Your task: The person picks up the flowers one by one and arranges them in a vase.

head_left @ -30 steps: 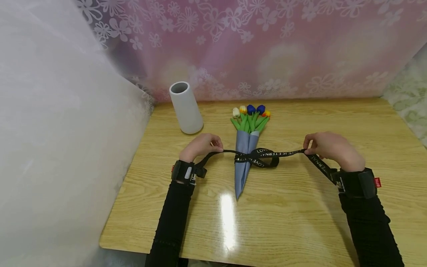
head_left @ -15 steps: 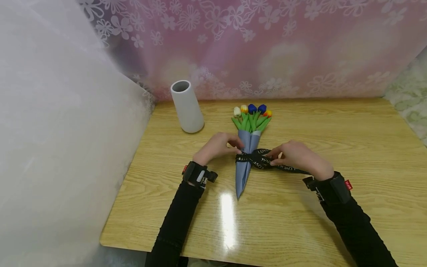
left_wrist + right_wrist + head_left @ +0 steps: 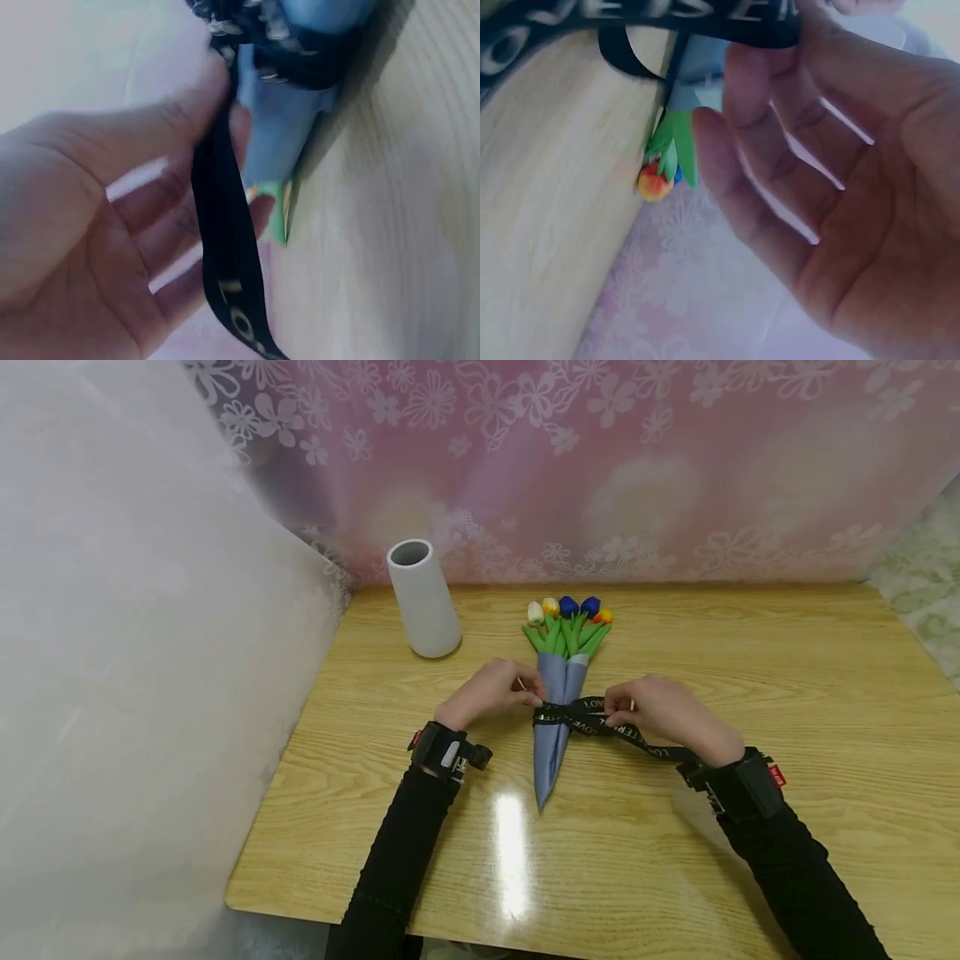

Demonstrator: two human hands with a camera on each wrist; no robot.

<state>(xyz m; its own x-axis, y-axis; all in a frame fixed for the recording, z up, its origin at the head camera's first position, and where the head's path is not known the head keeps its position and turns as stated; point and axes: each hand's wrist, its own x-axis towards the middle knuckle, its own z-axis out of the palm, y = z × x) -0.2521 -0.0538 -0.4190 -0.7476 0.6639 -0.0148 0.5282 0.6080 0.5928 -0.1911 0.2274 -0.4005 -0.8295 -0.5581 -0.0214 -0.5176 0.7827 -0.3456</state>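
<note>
A bouquet of artificial tulips (image 3: 568, 608) in blue-grey wrapping (image 3: 546, 760) lies on the table, blooms toward the back. Round its middle runs a black ribbon (image 3: 645, 742) with pale lettering, looped to the right of the wrap. My left hand (image 3: 495, 689) pinches the ribbon between thumb and forefinger at the wrap's left side; in the left wrist view a length of ribbon (image 3: 225, 217) hangs down past the fingers. Just right of the wrap, my right hand (image 3: 667, 710) pinches the ribbon by the loop. In the right wrist view the ribbon (image 3: 690, 22) crosses the thumb and fingertips.
A white vase (image 3: 426, 602) stands upright behind and left of the bouquet. The wooden table (image 3: 637, 860) ends at a pink floral curtain (image 3: 600, 485) at the back, and a white sheet (image 3: 135, 652) hangs along the left.
Both hands have come inward from holding the ribbon stretched out to the sides. Over the last half second they have hardly moved, while the ribbon loop at the right hand has narrowed.
</note>
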